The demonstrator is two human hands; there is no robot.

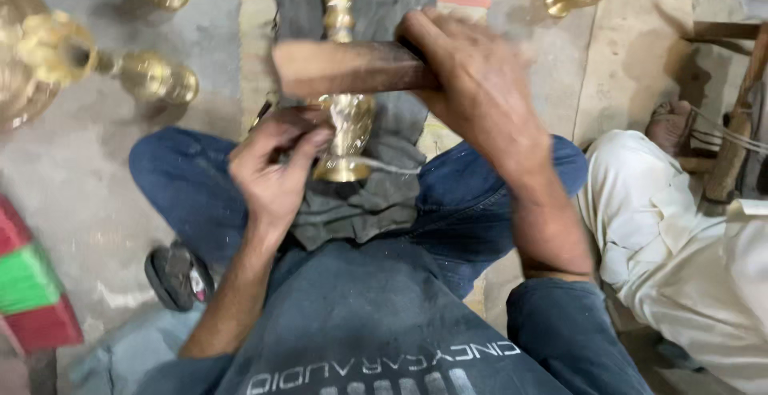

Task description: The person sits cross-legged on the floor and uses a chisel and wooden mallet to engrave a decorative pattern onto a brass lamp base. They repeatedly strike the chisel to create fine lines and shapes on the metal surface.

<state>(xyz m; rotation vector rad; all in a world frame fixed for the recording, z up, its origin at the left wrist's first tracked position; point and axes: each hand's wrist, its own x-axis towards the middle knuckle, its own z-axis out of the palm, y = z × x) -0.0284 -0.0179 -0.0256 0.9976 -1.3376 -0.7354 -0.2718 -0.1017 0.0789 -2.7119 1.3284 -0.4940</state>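
Five brass pieces, one wooden mallet, one grey cloth, two hands

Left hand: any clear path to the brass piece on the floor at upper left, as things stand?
Probably not right away. The left hand is pinching a small tool against the brass stem on the lap. The way to the floor piece looks unobstructed.

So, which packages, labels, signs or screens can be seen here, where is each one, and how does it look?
No package, sign or screen shows.
Printed lettering: along the bottom edge, on the person's blue-grey shirt, below the left hand and right hand; pale grey and white block letters in two rows, seen upside down.
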